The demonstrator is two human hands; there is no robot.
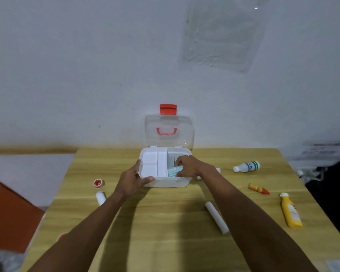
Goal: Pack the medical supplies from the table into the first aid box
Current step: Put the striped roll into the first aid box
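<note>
The white first aid box [165, 183] stands open at the far middle of the wooden table [165, 222], its clear lid [169, 132] with a red latch upright against the wall. A white divider tray [152, 162] fills the box's left half. My left hand [132, 181] grips the box's front left corner. My right hand [188, 166] reaches into the right half and holds a teal striped packet [174, 171] there. On the table lie a white roll [217, 217], a yellow bottle [290, 211], an orange-red tube [259, 189] and a white bottle with green bands [246, 166].
Left of the box sit a small red tape roll [98, 183] and a small white bottle [101, 198]. The white wall rises just behind the table. An orange surface [8, 213] lies below the table's left edge; dark objects and cables stand at the right.
</note>
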